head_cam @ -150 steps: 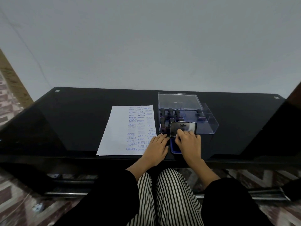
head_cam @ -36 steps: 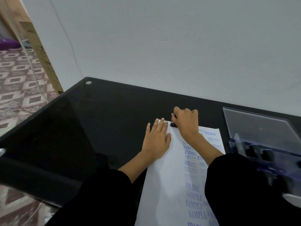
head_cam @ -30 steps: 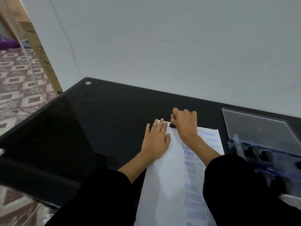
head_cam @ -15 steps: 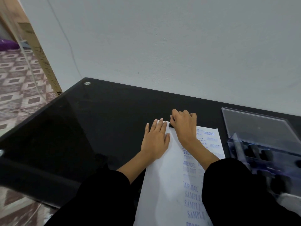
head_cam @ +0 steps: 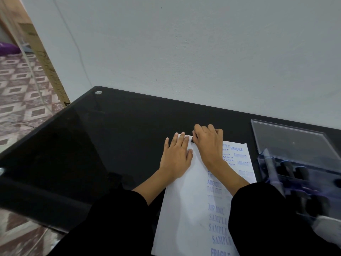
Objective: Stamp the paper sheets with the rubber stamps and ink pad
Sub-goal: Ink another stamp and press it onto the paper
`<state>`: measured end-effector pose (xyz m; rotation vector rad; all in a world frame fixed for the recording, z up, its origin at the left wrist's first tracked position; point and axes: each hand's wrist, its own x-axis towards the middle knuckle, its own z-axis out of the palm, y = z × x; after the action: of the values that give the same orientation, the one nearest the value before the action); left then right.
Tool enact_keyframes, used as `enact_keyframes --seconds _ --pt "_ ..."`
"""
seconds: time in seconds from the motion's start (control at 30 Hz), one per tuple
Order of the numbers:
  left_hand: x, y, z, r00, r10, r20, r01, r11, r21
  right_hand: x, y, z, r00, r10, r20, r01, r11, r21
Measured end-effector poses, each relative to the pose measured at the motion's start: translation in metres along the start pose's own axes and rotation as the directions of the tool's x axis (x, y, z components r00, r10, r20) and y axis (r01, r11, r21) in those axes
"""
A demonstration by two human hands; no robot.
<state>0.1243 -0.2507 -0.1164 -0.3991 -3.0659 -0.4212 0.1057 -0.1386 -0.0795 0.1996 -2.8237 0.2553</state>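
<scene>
Head view
Paper sheet (head_cam: 184,200): flat on black glass table (head_cam: 110,135); blue prints down the right side, left side blank.
Left hand (head_cam: 177,156): fingers straight, palm flat on the sheet's far left edge.
Right hand (head_cam: 209,143): curled over rubber stamp (head_cam: 192,139) at the sheet's top edge; only a dark corner shows.
Handling: sheet light and limp, likely slides on glass, so pin it flat. Stamp rigid; grip from above.

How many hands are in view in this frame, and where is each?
2. The left hand lies flat on the paper sheet's upper left edge. The right hand, just beside it, curls over a small dark stamp at the sheet's top edge. Neither is hidden.
</scene>
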Motion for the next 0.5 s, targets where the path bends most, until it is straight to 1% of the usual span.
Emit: enact_keyframes --seconds 0.1,0.3,0.5 --pt "0.0 0.0 0.0 1.0 0.001 0.0 -0.001 1.0 -0.008 0.0 0.001 0.002 1.0 -0.005 -0.023 0.005 1.0 0.02" --pt "-0.001 0.0 -0.001 1.0 0.005 -0.004 -0.005 1.0 -0.01 0.013 0.006 0.0 1.0 -0.011 -0.016 0.012 0.999 0.036" --pt "-0.003 0.001 -0.003 1.0 0.017 -0.013 -0.018 1.0 -0.018 0.023 0.009 -0.001 1.0 -0.03 0.006 0.03 0.999 -0.016"
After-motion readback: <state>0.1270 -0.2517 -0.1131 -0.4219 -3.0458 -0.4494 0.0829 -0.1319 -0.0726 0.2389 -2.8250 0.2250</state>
